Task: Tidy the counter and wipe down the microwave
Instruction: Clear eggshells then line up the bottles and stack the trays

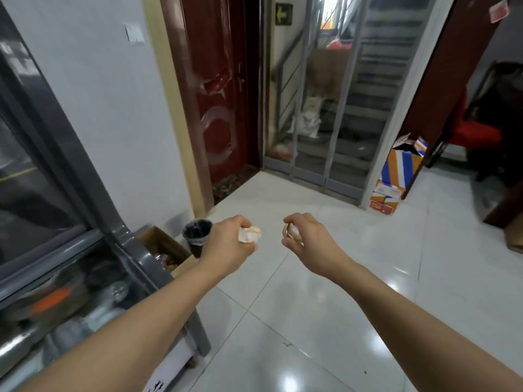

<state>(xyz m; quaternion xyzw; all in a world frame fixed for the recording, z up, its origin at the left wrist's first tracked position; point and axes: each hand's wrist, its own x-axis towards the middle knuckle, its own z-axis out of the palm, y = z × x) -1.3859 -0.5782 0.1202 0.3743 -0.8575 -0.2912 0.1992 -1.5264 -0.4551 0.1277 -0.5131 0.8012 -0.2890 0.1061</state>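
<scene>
1. Overhead, the glossy white tiled floor filled the view, with a grey glass-fronted display cabinet along the left side.
2. Past the cabinet's end stood an open brown cardboard box of rubbish and, just beside it, a small round bin lined with a black bag.
3. The left hand was curled around a small crumpled piece of clear and pale wrapping, held in the air near the bin.
4. The right hand was clenched on a small pale, brownish scrap; blur hid what it was.
5. Both scraps looked light and soft, probably easy to crush, so a loose fingertip pinch should do.
</scene>
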